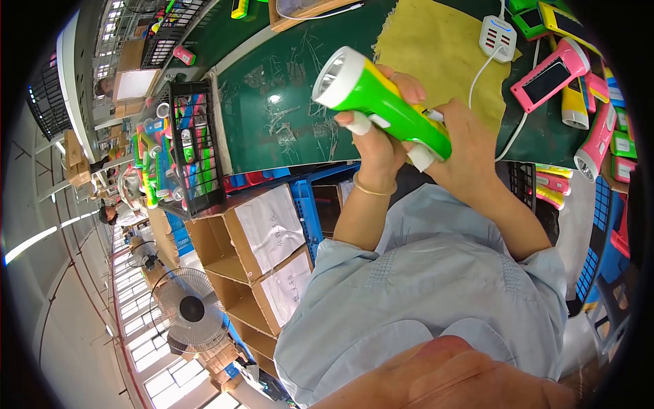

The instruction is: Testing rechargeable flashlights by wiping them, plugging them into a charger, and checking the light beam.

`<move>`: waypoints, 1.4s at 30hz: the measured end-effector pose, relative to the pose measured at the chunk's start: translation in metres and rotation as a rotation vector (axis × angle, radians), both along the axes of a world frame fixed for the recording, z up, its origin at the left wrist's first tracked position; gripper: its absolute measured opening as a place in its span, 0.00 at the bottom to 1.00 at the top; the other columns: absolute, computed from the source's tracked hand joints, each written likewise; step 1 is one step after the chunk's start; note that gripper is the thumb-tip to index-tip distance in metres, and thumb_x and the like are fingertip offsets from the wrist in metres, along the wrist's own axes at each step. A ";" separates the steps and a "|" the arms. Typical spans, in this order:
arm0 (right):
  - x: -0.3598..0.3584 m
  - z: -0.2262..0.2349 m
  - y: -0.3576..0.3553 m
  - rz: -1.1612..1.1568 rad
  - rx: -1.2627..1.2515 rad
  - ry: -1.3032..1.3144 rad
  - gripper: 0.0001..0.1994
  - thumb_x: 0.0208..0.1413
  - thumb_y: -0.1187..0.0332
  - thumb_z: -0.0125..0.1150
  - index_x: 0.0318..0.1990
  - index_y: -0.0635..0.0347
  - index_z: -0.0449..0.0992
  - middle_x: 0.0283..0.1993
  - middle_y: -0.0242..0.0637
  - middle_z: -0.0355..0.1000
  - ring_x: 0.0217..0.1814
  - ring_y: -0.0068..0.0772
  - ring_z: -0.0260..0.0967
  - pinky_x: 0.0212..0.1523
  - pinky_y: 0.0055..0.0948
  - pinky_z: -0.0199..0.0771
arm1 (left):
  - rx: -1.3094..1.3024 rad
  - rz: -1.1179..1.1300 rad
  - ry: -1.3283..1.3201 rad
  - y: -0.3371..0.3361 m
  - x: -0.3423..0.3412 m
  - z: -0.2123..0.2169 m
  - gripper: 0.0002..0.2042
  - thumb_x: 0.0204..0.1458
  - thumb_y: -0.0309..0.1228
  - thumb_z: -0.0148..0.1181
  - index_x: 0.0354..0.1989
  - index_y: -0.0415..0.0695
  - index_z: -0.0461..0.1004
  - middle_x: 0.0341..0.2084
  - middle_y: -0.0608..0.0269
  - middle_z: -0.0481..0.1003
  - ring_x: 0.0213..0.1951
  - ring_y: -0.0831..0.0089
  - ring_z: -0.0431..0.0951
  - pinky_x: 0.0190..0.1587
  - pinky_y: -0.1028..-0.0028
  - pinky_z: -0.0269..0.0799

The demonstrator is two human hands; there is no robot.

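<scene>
A green and yellow flashlight (pixel 392 109) with a white head is held up over the green tabletop, tilted so that its lens end points to the upper left. My left hand (pixel 373 148) is closed around its body, the thumb wrapped in white along the near side and fingers over the far side. At the tail end, my right hand (pixel 466 153) grips the flashlight with bent fingers. A small dark and light part shows by the right fingers, too small to name. White wrapping (pixel 420 157) also shows at a fingertip beneath the tail.
A yellow cloth (pixel 436 41) lies on the green tabletop (pixel 252 129). On it rests a white multi-port USB charger (pixel 498 37) with cables. Pink flashlights (pixel 552 76) and others crowd the right side. A black basket (pixel 197 146) of flashlights stands left, above cardboard compartments (pixel 228 255).
</scene>
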State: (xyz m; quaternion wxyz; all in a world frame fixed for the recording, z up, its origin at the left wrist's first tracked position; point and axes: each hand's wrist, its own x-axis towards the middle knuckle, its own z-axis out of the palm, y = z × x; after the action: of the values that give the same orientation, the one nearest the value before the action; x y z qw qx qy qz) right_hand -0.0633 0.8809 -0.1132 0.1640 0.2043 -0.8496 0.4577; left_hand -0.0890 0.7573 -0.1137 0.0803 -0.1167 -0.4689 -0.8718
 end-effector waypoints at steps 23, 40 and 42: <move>-0.027 0.040 0.040 0.337 -0.308 -0.321 0.13 0.57 0.66 0.47 0.28 0.68 0.69 0.18 0.35 0.63 0.20 0.24 0.58 0.23 0.23 0.58 | -0.509 -0.157 -0.256 -0.015 0.002 0.022 0.26 0.42 0.20 0.59 0.50 0.40 0.54 0.36 0.62 0.65 0.35 0.74 0.72 0.40 0.75 0.70; -0.031 0.029 0.027 0.066 0.187 -0.100 0.09 0.51 0.68 0.51 0.26 0.65 0.70 0.22 0.47 0.68 0.23 0.49 0.66 0.23 0.40 0.63 | -0.921 0.218 -0.230 0.013 0.001 0.014 0.23 0.37 0.22 0.61 0.43 0.36 0.59 0.30 0.59 0.69 0.31 0.74 0.70 0.33 0.76 0.68; -0.034 0.023 0.022 0.023 0.204 -0.056 0.09 0.52 0.68 0.51 0.26 0.65 0.69 0.22 0.46 0.68 0.23 0.49 0.67 0.22 0.41 0.63 | -0.927 0.240 -0.207 0.020 -0.001 0.017 0.23 0.37 0.23 0.62 0.43 0.36 0.59 0.31 0.58 0.69 0.30 0.74 0.71 0.33 0.75 0.68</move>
State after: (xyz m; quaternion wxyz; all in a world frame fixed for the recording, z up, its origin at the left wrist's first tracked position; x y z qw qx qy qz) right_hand -0.0974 0.9034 -0.0905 0.1132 0.2168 -0.8937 0.3762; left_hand -0.0897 0.7773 -0.0969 0.0727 0.0017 -0.8235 -0.5627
